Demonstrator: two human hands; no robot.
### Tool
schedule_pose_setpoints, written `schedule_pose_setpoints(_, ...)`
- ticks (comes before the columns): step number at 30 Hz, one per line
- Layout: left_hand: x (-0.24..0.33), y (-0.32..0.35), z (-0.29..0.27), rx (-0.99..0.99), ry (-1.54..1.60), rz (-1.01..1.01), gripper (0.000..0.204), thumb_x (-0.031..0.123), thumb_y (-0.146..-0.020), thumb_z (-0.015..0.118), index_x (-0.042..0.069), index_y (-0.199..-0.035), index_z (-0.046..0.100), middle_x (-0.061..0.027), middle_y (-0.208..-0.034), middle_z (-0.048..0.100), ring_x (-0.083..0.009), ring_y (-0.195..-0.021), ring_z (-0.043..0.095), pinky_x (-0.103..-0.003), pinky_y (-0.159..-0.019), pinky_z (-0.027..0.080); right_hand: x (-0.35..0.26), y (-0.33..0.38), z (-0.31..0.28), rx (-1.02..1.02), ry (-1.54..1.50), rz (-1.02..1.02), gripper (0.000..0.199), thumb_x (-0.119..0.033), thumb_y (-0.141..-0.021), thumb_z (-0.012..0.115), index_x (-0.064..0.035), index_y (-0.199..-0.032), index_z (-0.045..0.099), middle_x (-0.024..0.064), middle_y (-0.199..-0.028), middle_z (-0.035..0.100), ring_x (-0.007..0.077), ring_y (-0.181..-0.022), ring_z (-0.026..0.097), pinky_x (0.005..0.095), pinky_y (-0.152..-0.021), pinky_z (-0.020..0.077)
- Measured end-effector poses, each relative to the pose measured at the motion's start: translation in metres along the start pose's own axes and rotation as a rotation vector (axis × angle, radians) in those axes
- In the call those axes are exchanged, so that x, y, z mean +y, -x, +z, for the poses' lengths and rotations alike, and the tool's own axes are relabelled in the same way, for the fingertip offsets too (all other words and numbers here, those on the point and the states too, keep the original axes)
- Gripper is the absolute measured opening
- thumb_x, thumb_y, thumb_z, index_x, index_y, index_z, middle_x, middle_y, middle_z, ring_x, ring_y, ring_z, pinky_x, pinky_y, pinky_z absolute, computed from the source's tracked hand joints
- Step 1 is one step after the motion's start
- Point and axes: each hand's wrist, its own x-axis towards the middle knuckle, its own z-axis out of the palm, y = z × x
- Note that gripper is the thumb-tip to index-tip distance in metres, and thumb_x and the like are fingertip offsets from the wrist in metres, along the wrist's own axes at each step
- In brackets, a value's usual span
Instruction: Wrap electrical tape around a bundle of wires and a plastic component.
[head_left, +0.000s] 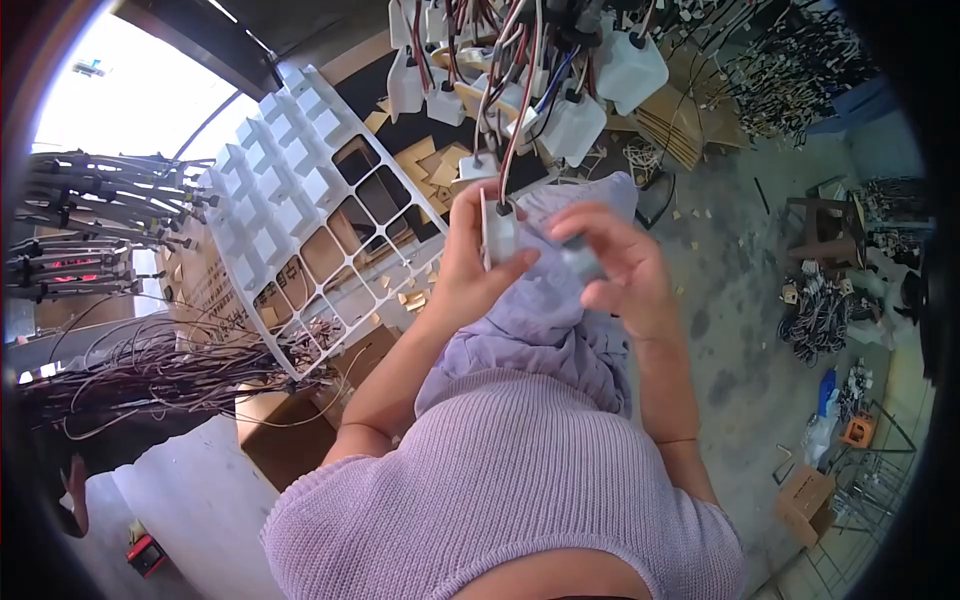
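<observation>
My left hand [468, 268] grips a small white plastic housing [502, 238] in front of my lap, its thumb across the lower end. A dark grommet sits at the housing's top, and a red and white cable rises from it to the bundle above. Close by on the right, my right hand [638, 278] has its fingers curled round a pale grey piece [580, 260], smeared by motion, so its shape is unclear. The two hands are apart.
White plastic housings [630, 75] hang on wires above my hands. At left lies a white grid tray [350, 262], partly filled with box-shaped pieces. Cable bundles [130, 365] hang at far left. Cardboard scraps [425, 165] and an open carton [285, 435] lie around; more harnesses [815, 315] are at right.
</observation>
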Motion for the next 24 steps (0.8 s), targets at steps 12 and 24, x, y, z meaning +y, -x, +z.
schedule_pose_setpoints(12, 0.051, 0.021, 0.013, -0.080, -0.227, 0.142, 0.071, -0.002, -0.065, 0.065, 0.006, -0.134, 0.052, -0.0128, -0.108, 0.053, -0.0305, -0.105, 0.056, -0.035, -0.094, 0.044, -0.027, -0.001, 0.016, 0.143, 0.529, -0.024, 0.057, -0.012, -0.059, 0.095, -0.0056, -0.107, 0.066, 0.0013, -0.102, 0.058, 0.0146, -0.095, 0.060, 0.0284, -0.086, 0.0486)
schedule_pose_setpoints(24, 0.043, 0.015, 0.020, -0.009, -0.212, 0.138, 0.066, -0.004, -0.062, 0.068, 0.007, -0.126, 0.056, -0.0137, -0.110, 0.056, -0.0342, -0.103, 0.058, -0.039, -0.090, 0.048, -0.042, -0.013, 0.001, -0.178, 0.570, 0.034, 0.052, -0.013, -0.063, 0.087, -0.0048, -0.113, 0.072, 0.0060, -0.111, 0.057, 0.0205, -0.112, 0.053, 0.0338, -0.099, 0.0447)
